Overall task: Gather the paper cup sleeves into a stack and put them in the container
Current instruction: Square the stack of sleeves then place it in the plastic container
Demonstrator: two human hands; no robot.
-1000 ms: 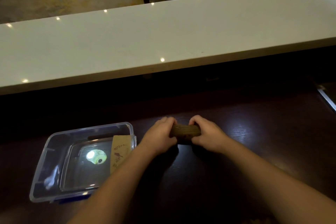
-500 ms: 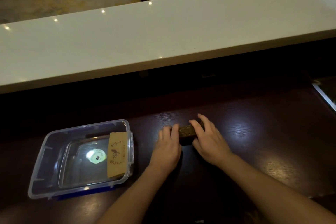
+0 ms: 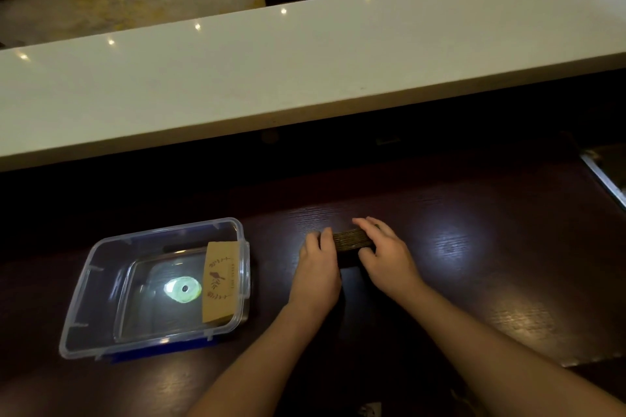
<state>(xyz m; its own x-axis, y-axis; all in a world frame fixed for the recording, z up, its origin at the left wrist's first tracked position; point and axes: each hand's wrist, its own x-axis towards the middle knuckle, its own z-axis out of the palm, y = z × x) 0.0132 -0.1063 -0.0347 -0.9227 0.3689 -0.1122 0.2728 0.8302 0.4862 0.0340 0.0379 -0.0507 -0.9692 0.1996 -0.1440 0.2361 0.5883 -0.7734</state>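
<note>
A brown stack of paper cup sleeves [image 3: 350, 240] lies on the dark wooden table [image 3: 474, 281], seen edge-on between my hands. My left hand [image 3: 318, 267] rests against its left end with fingers flat. My right hand [image 3: 386, 254] covers its right end, fingers laid over the top. A clear plastic container [image 3: 101, 281] stands to the left. One brown printed sleeve [image 3: 220, 281] leans inside it against the right wall.
A long white counter [image 3: 305, 71] runs across above the dark table. A light reflection glows on the container floor. A metal edge [image 3: 603, 176] shows at the far right. Dark chairs stand on the floor beyond the counter.
My hands gripped the stack raised off the table; they have lowered it onto the table and flattened, fingers now extended along its ends.
</note>
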